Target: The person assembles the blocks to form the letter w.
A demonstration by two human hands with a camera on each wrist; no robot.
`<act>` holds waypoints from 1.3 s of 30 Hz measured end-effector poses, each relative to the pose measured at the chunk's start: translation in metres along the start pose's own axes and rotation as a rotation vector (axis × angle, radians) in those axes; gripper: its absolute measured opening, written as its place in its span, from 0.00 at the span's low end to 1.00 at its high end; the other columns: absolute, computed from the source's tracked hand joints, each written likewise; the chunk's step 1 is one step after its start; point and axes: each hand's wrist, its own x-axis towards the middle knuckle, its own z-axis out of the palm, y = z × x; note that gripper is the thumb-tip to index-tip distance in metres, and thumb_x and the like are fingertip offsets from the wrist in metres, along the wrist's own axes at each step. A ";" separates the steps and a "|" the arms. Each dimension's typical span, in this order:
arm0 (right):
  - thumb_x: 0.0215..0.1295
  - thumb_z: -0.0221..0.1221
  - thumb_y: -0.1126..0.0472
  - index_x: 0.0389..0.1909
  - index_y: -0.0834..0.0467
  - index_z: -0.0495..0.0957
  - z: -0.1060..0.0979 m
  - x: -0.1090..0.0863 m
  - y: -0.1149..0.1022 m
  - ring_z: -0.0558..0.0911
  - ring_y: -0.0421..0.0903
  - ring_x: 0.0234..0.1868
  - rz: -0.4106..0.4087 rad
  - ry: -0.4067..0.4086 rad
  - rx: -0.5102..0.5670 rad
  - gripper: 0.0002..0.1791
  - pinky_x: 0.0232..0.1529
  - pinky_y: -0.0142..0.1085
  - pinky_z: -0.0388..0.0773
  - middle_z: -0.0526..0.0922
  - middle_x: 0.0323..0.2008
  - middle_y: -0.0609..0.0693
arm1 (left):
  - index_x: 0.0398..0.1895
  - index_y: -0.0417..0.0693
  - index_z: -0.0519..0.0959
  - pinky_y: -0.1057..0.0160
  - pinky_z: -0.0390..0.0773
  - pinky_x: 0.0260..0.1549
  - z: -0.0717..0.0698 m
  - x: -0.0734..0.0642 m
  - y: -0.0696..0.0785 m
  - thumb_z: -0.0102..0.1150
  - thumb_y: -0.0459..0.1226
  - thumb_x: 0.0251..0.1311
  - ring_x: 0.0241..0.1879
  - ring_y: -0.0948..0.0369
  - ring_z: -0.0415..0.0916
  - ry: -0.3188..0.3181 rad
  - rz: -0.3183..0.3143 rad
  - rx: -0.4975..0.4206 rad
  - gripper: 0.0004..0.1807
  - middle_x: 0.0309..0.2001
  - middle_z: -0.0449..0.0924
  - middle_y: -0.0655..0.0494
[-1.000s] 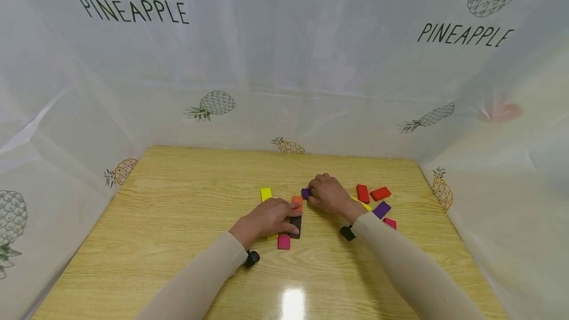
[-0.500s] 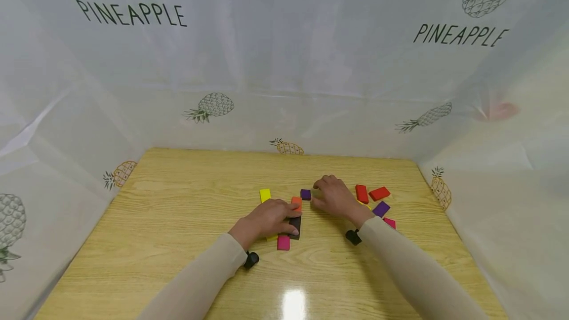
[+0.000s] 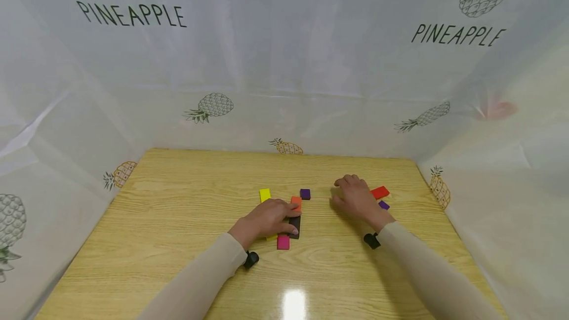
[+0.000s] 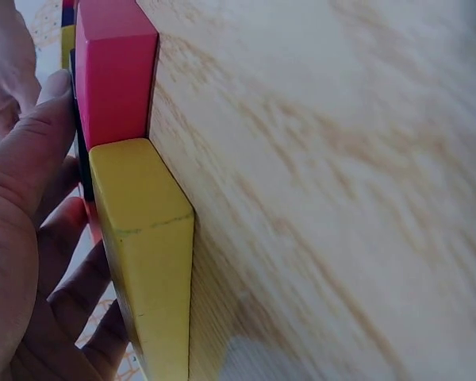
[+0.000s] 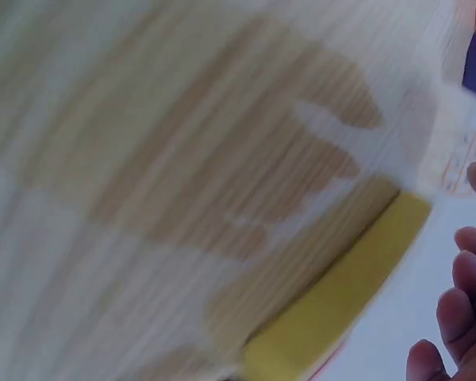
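Note:
Toward the middle of the table, my left hand (image 3: 268,219) rests over a group of coloured blocks. Its thumb touches a black block (image 3: 295,222), and its fingers lie on an orange block (image 3: 296,203). A pink block (image 3: 283,243) adjoins the black one, and a yellow block (image 4: 147,214) runs beneath the palm. Apart from these, a small dark purple block (image 3: 305,194) sits behind the orange one. My right hand (image 3: 357,200) hovers empty at the right with fingers loosely bent. Below it in the right wrist view lies another yellow block (image 5: 341,294).
Beside the right hand lie a red block (image 3: 380,192) and a purple block (image 3: 384,205), the latter partly covered by the arm. The wooden table (image 3: 200,172) meets a white pineapple-print sheet (image 3: 284,63) at its back and sides.
My right hand has let go of the small dark purple block and moved right, over the loose blocks, hiding some of them. The left hand stays in place.

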 end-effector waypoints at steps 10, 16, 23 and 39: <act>0.70 0.68 0.53 0.57 0.66 0.81 -0.016 -0.023 0.050 0.77 0.64 0.52 0.005 0.024 -0.082 0.23 0.53 0.62 0.76 0.82 0.50 0.62 | 0.76 0.60 0.74 0.53 0.68 0.75 0.000 0.001 0.000 0.64 0.58 0.69 0.75 0.52 0.69 -0.016 -0.030 0.000 0.34 0.79 0.66 0.60; 0.69 0.70 0.50 0.58 0.65 0.81 -0.027 -0.035 0.072 0.76 0.63 0.53 -0.048 -0.037 -0.174 0.26 0.53 0.61 0.76 0.81 0.53 0.61 | 0.76 0.60 0.75 0.53 0.68 0.75 0.001 0.001 0.001 0.64 0.57 0.69 0.75 0.52 0.68 -0.011 -0.029 -0.009 0.34 0.79 0.66 0.60; 0.69 0.69 0.48 0.61 0.63 0.81 -0.036 -0.037 0.084 0.74 0.62 0.55 -0.038 -0.126 -0.175 0.29 0.55 0.62 0.75 0.80 0.56 0.61 | 0.76 0.59 0.74 0.52 0.68 0.75 0.002 0.001 -0.001 0.65 0.56 0.69 0.76 0.51 0.68 -0.006 -0.020 -0.013 0.34 0.80 0.66 0.61; 0.68 0.63 0.39 0.67 0.61 0.77 -0.023 -0.019 0.089 0.73 0.63 0.58 -0.006 -0.216 -0.173 0.37 0.59 0.65 0.71 0.79 0.60 0.61 | 0.76 0.59 0.74 0.52 0.68 0.75 0.004 0.000 -0.003 0.65 0.57 0.69 0.75 0.52 0.69 0.008 -0.002 -0.007 0.34 0.80 0.65 0.63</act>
